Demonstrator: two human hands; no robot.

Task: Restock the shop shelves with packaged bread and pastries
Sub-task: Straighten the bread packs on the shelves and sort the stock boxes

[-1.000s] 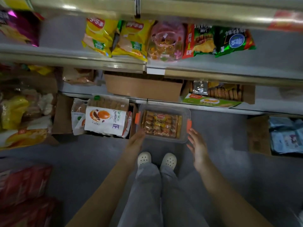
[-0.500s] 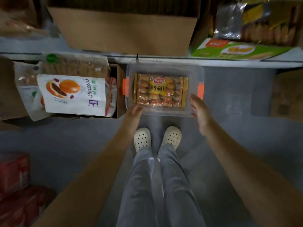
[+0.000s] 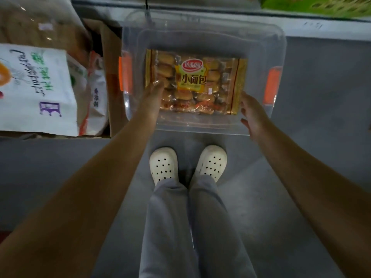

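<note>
A clear-wrapped pack of small bread rolls (image 3: 200, 81) with a yellow and red label lies flat in a clear plastic bin (image 3: 202, 37) on the floor in front of my feet. My left hand (image 3: 151, 97) reaches into the bin, its straight fingers resting on the pack's left edge. My right hand (image 3: 252, 111) is at the pack's near right corner, thumb on top and fingers curled below, pinching that edge. The bin has orange latches (image 3: 271, 85) on both short sides.
Left of the bin stands a cardboard box (image 3: 108, 77) with white bagged bread (image 3: 34, 87) lying on it. The bottom shelf edge (image 3: 321, 27) runs just behind the bin, with a green carton (image 3: 321, 5) on it. My white clogs (image 3: 164, 165) stand on grey floor.
I have bent closer to the bin, so it fills more of the view. Both hands moved from the bin's near rim onto the bread pack's two side edges.
</note>
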